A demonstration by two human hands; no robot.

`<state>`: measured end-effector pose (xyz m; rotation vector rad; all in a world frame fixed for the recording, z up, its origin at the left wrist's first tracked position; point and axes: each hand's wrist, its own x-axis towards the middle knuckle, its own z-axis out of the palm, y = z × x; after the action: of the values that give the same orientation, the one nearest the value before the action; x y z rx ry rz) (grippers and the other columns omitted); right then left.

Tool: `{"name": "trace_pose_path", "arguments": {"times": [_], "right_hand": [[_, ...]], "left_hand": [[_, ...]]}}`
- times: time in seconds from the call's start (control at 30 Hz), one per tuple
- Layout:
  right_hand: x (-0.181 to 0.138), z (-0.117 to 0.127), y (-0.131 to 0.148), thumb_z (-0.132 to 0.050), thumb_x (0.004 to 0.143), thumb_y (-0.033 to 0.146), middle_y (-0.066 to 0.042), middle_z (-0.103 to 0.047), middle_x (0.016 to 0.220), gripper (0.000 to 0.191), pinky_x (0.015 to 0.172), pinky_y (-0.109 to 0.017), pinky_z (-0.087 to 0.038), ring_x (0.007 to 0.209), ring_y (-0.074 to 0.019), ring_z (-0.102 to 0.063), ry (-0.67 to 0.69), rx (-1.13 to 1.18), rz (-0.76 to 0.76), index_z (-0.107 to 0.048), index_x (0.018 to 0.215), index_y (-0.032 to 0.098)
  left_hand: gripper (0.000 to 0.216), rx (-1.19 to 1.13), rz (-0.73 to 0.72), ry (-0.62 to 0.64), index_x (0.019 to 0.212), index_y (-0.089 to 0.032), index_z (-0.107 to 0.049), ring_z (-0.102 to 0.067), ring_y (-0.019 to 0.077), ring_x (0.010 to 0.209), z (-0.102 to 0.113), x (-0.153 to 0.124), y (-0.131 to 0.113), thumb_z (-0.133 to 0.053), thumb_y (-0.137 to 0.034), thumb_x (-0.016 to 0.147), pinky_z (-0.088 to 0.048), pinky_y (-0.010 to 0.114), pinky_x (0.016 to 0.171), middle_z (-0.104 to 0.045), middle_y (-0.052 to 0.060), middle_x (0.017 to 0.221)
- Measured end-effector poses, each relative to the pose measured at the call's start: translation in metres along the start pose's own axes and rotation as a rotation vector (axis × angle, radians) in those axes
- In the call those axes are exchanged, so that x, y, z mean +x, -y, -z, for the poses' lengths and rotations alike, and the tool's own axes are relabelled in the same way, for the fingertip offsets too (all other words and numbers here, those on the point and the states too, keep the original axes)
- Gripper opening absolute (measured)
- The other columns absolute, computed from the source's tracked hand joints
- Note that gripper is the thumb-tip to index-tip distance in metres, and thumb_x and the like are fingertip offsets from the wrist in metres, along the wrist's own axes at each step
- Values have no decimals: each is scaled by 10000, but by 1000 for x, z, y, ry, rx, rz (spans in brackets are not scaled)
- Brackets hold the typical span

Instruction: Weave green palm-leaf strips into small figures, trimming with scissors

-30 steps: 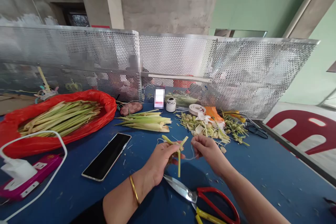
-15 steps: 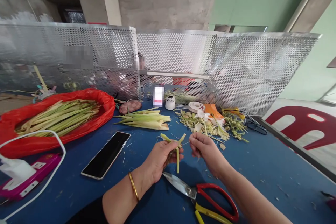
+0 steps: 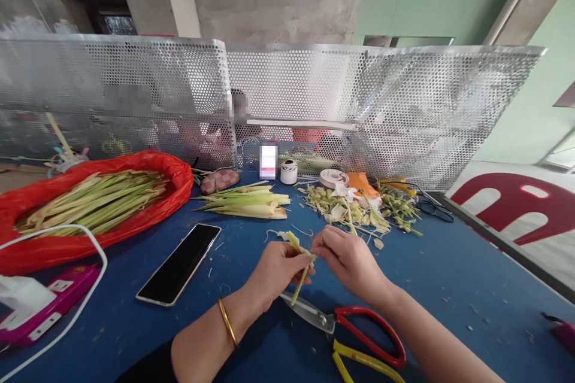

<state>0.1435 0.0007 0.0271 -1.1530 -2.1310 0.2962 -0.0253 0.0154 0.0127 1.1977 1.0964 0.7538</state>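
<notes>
My left hand (image 3: 275, 269) pinches a small bundle of green leaf strips (image 3: 300, 275) over the blue table (image 3: 449, 275); one strip hangs down from it. My right hand (image 3: 345, 258) is closed against the same bundle from the right, fingertips meeting the left hand's. A thin thread shows faintly by the bundle. Red and yellow handled scissors (image 3: 345, 335) lie on the table just below both hands. A gold bangle sits on my left wrist.
A red bag of long green leaves (image 3: 90, 200) lies at left, a phone (image 3: 179, 263) near it. A white charger and pink device (image 3: 40, 302) sit at far left. Cut stalks (image 3: 247, 203), trimmings (image 3: 354, 212), thread spool (image 3: 288, 172), tape roll (image 3: 333, 178) line the perforated metal screen (image 3: 404, 114).
My right hand has moved left from a gap beside the bundle to touch it. The strips have folded closer together and tilted.
</notes>
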Motion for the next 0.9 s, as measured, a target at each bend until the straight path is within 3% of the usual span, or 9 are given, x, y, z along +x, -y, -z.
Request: {"name": "trace_pose_path", "arguments": {"times": [0.13,0.27,0.4,0.5,0.6,0.7,0.8,0.9], "right_hand": [[2,-1,0,-454,886,201,-14,-577,752,172,613,-240,-370,676,-137,-517,29,118,-61,-538,736,206],[6,1,-4,-552,827,324,24,-524,625,202,562,-227,-344,597,-119,-461,126,455,-299,-544,674,193],[6,0,-10,-655,712,467,60,-437,501,329,438,-208,-184,457,-70,-295,258,847,-594,-519,621,182],[6,-11,-12,-687,680,487,81,-392,459,352,422,-217,-103,424,-57,-187,183,977,-662,-507,635,187],[5,-26,-12,-644,730,495,83,-345,445,353,410,-219,-167,412,-70,-236,10,827,-598,-489,616,198],[1,-36,-9,-535,845,450,25,-480,557,317,473,-235,-305,498,-116,-412,-155,465,-414,-501,647,205],[-5,-38,-4,-417,933,326,-30,-591,721,238,562,-252,-370,621,-160,-545,-194,63,-154,-560,781,211],[-10,-36,-2,-370,946,223,-31,-578,689,245,525,-247,-356,563,-153,-557,-213,-257,58,-592,844,221]], "left_hand": [[198,122,-85,175,600,-154,-670,-595,142,530,1,-7,-3,-649,-320,705,-451,241,541,-660,46,626],[194,68,-151,350,659,-155,-687,-600,154,591,2,-12,-10,-649,-333,727,-475,264,621,-666,50,674],[180,-49,-252,308,737,-153,-690,-590,152,625,1,-12,-12,-656,-329,751,-481,277,678,-649,37,677],[193,-144,-295,206,762,-156,-676,-588,150,635,1,-9,-10,-658,-347,755,-480,279,692,-649,32,684],[227,-216,-294,75,768,-151,-666,-592,156,663,1,-4,-7,-675,-376,733,-483,274,697,-651,30,690],[248,-261,-292,-34,743,-146,-655,-592,165,702,0,1,-5,-696,-388,703,-492,275,704,-641,27,703],[257,-267,-286,-114,703,-147,-635,-574,157,660,0,4,-4,-693,-397,693,-493,280,689,-617,13,658],[257,-239,-271,-160,703,-143,-635,-568,153,628,1,5,-2,-671,-398,703,-488,281,675,-619,15,652]]}}
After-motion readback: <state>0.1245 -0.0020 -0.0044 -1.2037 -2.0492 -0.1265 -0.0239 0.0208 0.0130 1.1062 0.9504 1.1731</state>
